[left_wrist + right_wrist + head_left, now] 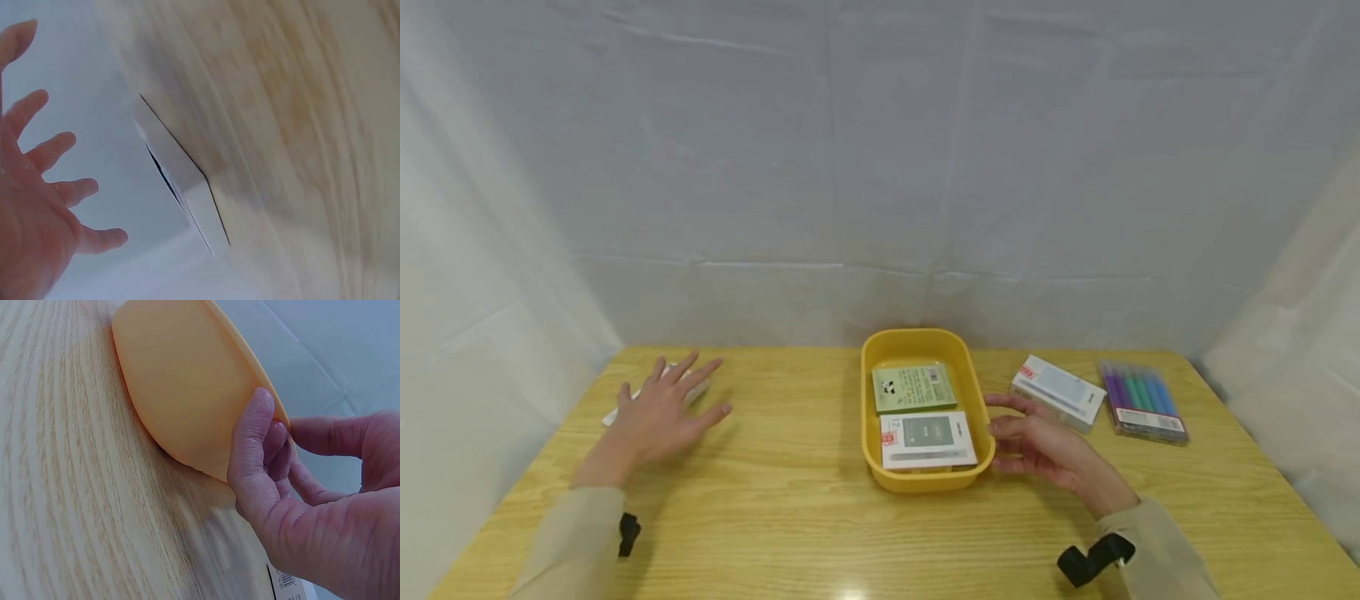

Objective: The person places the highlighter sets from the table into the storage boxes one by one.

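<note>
One splayed left hand [658, 418] half-hides a box [172, 153] its wrist cam shows by worktop's left edge [568, 435], right hand [1047, 446] touching yellow tray [917, 342], grip's unclear

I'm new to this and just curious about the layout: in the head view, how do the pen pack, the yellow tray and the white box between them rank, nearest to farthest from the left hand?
1. Yellow tray: near the middle.
2. White box: right of the tray.
3. Pen pack: farthest right.
</note>
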`<action>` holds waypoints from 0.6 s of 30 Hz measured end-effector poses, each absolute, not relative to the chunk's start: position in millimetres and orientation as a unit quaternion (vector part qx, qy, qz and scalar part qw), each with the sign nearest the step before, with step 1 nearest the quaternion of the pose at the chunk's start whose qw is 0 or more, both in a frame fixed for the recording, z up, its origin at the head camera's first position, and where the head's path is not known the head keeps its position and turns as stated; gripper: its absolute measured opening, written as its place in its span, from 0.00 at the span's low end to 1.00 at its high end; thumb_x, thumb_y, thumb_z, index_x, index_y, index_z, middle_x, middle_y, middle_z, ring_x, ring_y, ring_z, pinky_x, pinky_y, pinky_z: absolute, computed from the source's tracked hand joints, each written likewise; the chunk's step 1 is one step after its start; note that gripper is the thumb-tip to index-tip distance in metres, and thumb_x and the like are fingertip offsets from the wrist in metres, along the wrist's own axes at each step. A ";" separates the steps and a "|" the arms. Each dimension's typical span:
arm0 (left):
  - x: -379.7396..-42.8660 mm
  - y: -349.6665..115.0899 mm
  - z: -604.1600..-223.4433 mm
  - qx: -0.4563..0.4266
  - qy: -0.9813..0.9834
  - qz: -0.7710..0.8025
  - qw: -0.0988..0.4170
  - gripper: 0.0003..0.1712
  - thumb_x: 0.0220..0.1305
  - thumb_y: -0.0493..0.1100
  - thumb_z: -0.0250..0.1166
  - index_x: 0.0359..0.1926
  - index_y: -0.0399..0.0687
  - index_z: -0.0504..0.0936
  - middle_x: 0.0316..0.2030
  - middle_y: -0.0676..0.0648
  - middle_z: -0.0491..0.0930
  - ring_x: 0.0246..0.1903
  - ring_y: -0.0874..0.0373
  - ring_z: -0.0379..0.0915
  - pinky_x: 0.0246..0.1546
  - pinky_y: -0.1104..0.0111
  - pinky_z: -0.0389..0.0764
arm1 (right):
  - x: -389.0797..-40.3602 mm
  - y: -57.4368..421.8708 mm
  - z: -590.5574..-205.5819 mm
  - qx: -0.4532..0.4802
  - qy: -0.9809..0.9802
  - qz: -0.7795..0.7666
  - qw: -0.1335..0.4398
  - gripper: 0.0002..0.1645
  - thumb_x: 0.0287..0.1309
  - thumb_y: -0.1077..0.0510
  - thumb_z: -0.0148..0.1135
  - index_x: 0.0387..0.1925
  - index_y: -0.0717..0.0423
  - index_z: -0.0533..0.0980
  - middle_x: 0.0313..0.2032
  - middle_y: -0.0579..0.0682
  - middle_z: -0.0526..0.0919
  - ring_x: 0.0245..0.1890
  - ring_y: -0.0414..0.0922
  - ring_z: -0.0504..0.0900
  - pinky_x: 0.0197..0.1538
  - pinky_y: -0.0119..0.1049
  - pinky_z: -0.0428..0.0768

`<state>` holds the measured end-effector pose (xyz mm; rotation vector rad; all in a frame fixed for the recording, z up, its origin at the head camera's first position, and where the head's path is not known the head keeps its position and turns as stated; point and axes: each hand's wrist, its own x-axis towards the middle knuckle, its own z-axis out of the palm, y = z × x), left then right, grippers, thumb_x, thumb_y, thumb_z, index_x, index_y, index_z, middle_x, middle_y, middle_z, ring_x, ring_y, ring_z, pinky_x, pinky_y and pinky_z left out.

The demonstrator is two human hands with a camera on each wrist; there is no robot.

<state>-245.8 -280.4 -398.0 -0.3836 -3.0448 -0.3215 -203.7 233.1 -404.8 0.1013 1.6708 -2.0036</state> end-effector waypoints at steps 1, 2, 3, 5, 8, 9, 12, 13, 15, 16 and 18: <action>-246.9 -283.2 -398.7 -0.123 -0.987 -0.104 0.024 0.45 0.70 0.71 0.54 0.80 0.62 0.56 0.79 0.34 0.53 0.73 0.18 0.44 0.57 0.15 0.45 | -203.8 233.2 -404.9 0.038 0.618 -0.741 0.262 0.36 0.70 0.62 0.58 0.74 0.58 0.56 0.45 0.50 0.85 0.39 0.42 0.87 0.42 0.37 0.88; -247.8 -285.9 -399.3 -0.122 -0.987 -0.103 0.021 0.44 0.71 0.71 0.54 0.80 0.62 0.56 0.79 0.34 0.53 0.73 0.18 0.44 0.56 0.15 0.45 | -203.9 233.2 -405.0 0.037 0.617 -0.741 0.262 0.36 0.70 0.62 0.58 0.74 0.58 0.56 0.45 0.50 0.85 0.39 0.42 0.87 0.42 0.37 0.88; -248.8 -288.6 -399.9 -0.123 -0.987 -0.101 0.020 0.44 0.71 0.71 0.54 0.80 0.61 0.57 0.79 0.34 0.54 0.73 0.18 0.44 0.55 0.15 0.46 | -203.9 233.1 -405.1 0.037 0.618 -0.741 0.262 0.36 0.70 0.62 0.57 0.74 0.58 0.56 0.45 0.49 0.85 0.39 0.42 0.87 0.42 0.37 0.88; -250.5 -293.1 -400.7 -0.125 -0.987 -0.100 0.017 0.44 0.71 0.70 0.55 0.79 0.60 0.58 0.78 0.33 0.55 0.72 0.17 0.45 0.54 0.14 0.46 | -204.0 232.9 -404.9 0.035 0.618 -0.741 0.261 0.35 0.70 0.62 0.57 0.74 0.58 0.57 0.44 0.49 0.85 0.39 0.42 0.87 0.42 0.37 0.88; -252.7 -299.6 -402.0 -0.125 -0.987 -0.097 0.010 0.44 0.70 0.70 0.56 0.79 0.58 0.59 0.77 0.31 0.55 0.71 0.16 0.45 0.53 0.14 0.46 | -203.9 232.5 -404.6 0.034 0.618 -0.741 0.261 0.35 0.69 0.62 0.58 0.73 0.58 0.58 0.44 0.50 0.85 0.39 0.42 0.87 0.42 0.37 0.88; -253.5 -301.7 -402.7 -0.125 -0.987 -0.097 0.008 0.44 0.70 0.70 0.56 0.79 0.57 0.60 0.77 0.31 0.56 0.71 0.15 0.45 0.53 0.14 0.47 | -203.8 232.5 -404.7 0.035 0.619 -0.741 0.260 0.35 0.69 0.62 0.58 0.73 0.58 0.58 0.44 0.50 0.85 0.39 0.42 0.87 0.42 0.38 0.88; -256.1 -307.0 -404.6 -0.121 -0.988 -0.097 0.000 0.44 0.70 0.70 0.55 0.79 0.56 0.60 0.76 0.29 0.55 0.70 0.14 0.45 0.52 0.14 0.48 | -203.8 232.9 -404.8 0.037 0.620 -0.739 0.260 0.35 0.69 0.62 0.58 0.73 0.57 0.58 0.45 0.50 0.85 0.39 0.42 0.87 0.42 0.38 0.88; -257.1 -308.4 -405.2 -0.121 -0.988 -0.097 -0.001 0.44 0.70 0.70 0.55 0.79 0.56 0.60 0.76 0.29 0.55 0.70 0.14 0.46 0.51 0.14 0.48 | -203.8 233.0 -405.0 0.037 0.621 -0.739 0.259 0.35 0.69 0.62 0.58 0.73 0.57 0.58 0.45 0.50 0.85 0.39 0.43 0.87 0.42 0.38 0.88; -259.2 -310.7 -406.5 -0.119 -0.988 -0.094 -0.003 0.44 0.71 0.70 0.54 0.79 0.55 0.60 0.76 0.29 0.55 0.69 0.14 0.46 0.51 0.14 0.49 | -204.0 233.3 -405.2 0.039 0.622 -0.738 0.258 0.36 0.69 0.61 0.58 0.74 0.57 0.58 0.46 0.50 0.84 0.39 0.43 0.86 0.42 0.38 0.88; -259.6 -311.8 -406.8 -0.117 -0.989 -0.092 -0.005 0.44 0.71 0.70 0.54 0.78 0.55 0.60 0.76 0.28 0.55 0.69 0.14 0.46 0.51 0.14 0.50 | -203.9 233.3 -405.3 0.039 0.622 -0.738 0.258 0.36 0.69 0.61 0.58 0.74 0.57 0.58 0.46 0.51 0.84 0.39 0.43 0.86 0.42 0.38 0.88; -260.5 -314.1 -407.9 -0.115 -0.990 -0.087 -0.008 0.45 0.71 0.70 0.54 0.78 0.54 0.60 0.75 0.28 0.56 0.69 0.13 0.47 0.51 0.14 0.51 | -203.8 233.2 -405.6 0.040 0.624 -0.737 0.258 0.36 0.69 0.61 0.58 0.74 0.58 0.57 0.47 0.51 0.84 0.39 0.43 0.86 0.42 0.38 0.88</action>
